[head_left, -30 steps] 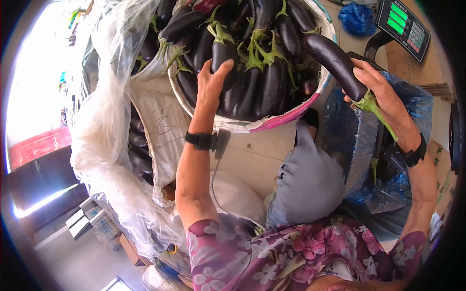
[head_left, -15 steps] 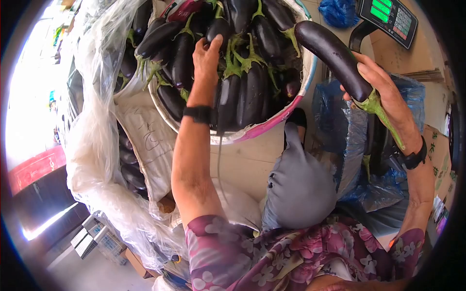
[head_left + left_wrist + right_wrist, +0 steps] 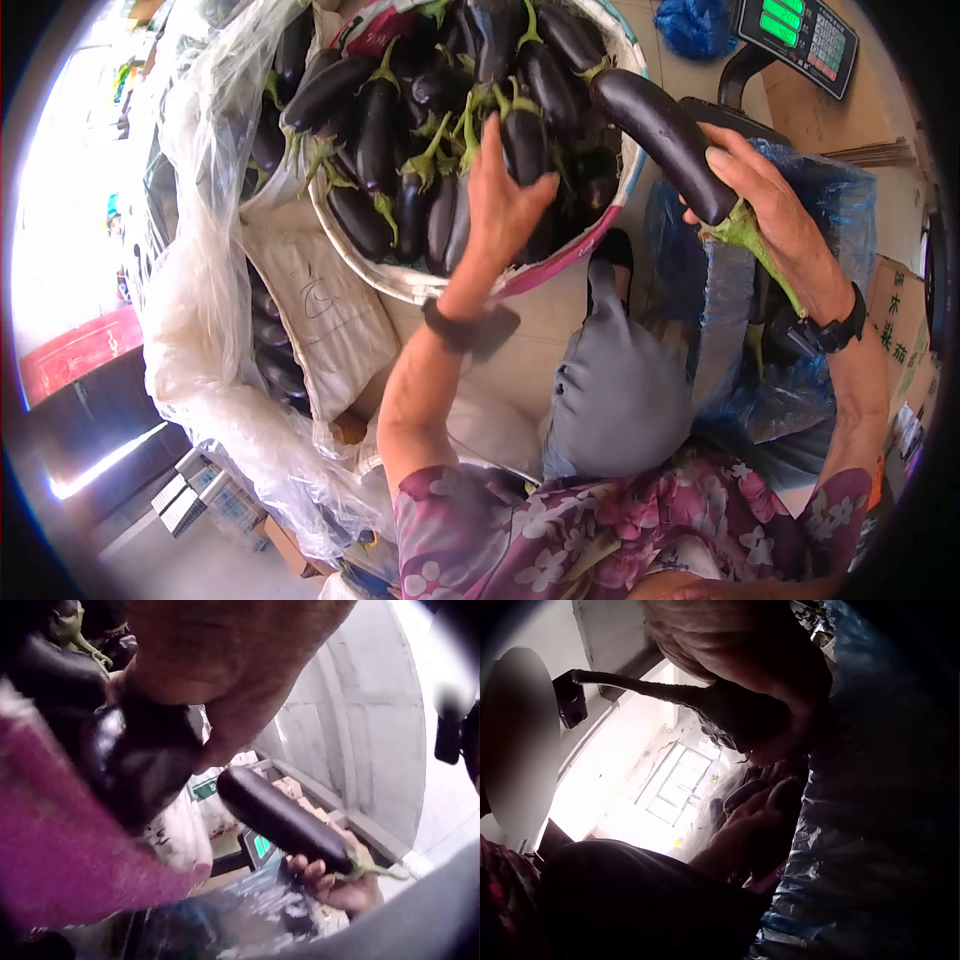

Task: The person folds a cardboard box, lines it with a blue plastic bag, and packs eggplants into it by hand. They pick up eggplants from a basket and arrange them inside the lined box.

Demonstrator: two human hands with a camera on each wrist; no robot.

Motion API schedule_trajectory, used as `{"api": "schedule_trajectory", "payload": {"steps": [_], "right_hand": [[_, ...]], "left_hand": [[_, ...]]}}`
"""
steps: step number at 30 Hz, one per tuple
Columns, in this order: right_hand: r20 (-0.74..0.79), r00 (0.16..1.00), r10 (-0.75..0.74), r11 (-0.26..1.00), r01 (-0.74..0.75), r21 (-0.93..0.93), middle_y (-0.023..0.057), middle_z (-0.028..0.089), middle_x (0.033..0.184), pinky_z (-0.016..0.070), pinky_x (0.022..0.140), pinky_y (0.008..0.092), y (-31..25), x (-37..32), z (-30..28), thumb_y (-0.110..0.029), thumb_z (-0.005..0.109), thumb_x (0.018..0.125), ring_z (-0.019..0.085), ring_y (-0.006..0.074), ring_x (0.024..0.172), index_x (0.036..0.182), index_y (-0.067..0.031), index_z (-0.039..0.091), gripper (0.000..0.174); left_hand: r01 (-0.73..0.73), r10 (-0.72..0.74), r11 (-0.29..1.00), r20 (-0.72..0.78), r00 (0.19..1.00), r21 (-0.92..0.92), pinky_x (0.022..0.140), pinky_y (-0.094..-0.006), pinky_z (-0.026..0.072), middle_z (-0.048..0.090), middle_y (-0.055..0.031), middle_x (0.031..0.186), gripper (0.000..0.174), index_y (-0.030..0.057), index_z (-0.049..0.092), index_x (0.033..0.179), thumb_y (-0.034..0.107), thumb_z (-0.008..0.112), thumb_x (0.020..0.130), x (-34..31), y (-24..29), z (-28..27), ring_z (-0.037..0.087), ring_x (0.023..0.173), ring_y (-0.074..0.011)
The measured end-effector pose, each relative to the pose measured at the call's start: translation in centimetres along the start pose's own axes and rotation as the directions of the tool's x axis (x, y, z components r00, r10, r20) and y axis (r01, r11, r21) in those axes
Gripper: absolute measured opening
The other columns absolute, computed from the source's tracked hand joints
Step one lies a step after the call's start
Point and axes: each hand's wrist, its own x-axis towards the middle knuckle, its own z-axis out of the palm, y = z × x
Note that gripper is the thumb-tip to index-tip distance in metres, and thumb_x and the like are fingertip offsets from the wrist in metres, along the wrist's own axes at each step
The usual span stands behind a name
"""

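My right hand [image 3: 770,205] grips a long, dark purple eggplant [image 3: 660,135] near its green stem end, with the blunt end pointing toward the basket. The left wrist view also shows this eggplant [image 3: 281,817], its stem beyond the fingers. My left hand [image 3: 505,210] reaches over the near part of a round, white-lined basket [image 3: 385,280] heaped with eggplants. Its thumb is spread from the fingers, whose tips are close to green stems [image 3: 468,130]. Below the palm, another eggplant [image 3: 142,757] shows large and blurred in the left wrist view.
A blue plastic-lined container [image 3: 725,290] with eggplants stands beneath my right forearm. Behind it is a scale with a lit green display [image 3: 790,25]. Clear plastic sheeting [image 3: 195,300] and a white sack [image 3: 325,310] lie left of the basket. My bent knee [image 3: 625,390] is in front.
My left hand has left the eggplant it was touching farther back and moved right and nearer. My right hand keeps the eggplant, shifted slightly left in view.
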Motion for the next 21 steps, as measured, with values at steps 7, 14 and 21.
{"api": "schedule_trajectory", "payload": {"steps": [7, 14, 21], "right_hand": [[0.046, 0.999, -0.008, 1.000, 0.008, 0.001, 0.0092, 0.058, 0.104, 0.0538, 0.072, 0.0261, 1.4, 1.3, 0.0, -0.035, 0.057, 0.099, 0.061, 0.0108, 0.083, 0.137, 0.0001, 0.044, 0.053], [0.016, 0.997, -0.071, 0.997, 0.071, -0.043, 0.0091, 0.059, 0.107, 0.0550, 0.074, 0.0280, 2.8, 2.3, -0.6, -0.036, 0.054, 0.100, 0.062, 0.0119, 0.080, 0.144, -0.0019, 0.038, 0.057], [0.014, 0.999, -0.041, 0.966, 0.043, -0.255, 0.0081, 0.057, 0.113, 0.0536, 0.076, 0.0265, 1.4, 1.2, -0.4, -0.034, 0.052, 0.100, 0.060, 0.0102, 0.086, 0.144, -0.0029, 0.040, 0.055]], "left_hand": [[-0.079, 0.116, 0.844, 0.037, 0.993, -0.531, 0.104, -0.0330, 0.0410, 0.058, -0.0236, 0.130, 0.069, -0.0110, 0.035, 0.143, 0.016, 0.068, 0.089, 9.7, 1.9, -2.0, 0.054, 0.121, -0.0258], [-0.042, 0.040, 0.983, 0.019, 0.999, 0.177, 0.096, -0.0439, 0.0460, 0.058, -0.0267, 0.121, 0.076, -0.0049, 0.045, 0.136, 0.022, 0.080, 0.074, 1.1, -5.8, -4.0, 0.057, 0.113, -0.0399], [0.059, -0.059, 0.996, 0.001, 0.998, 0.068, 0.094, -0.0341, 0.0489, 0.066, -0.0196, 0.116, 0.072, -0.0048, 0.047, 0.137, 0.014, 0.079, 0.075, 0.0, -5.7, -4.8, 0.065, 0.104, -0.0283]]}}
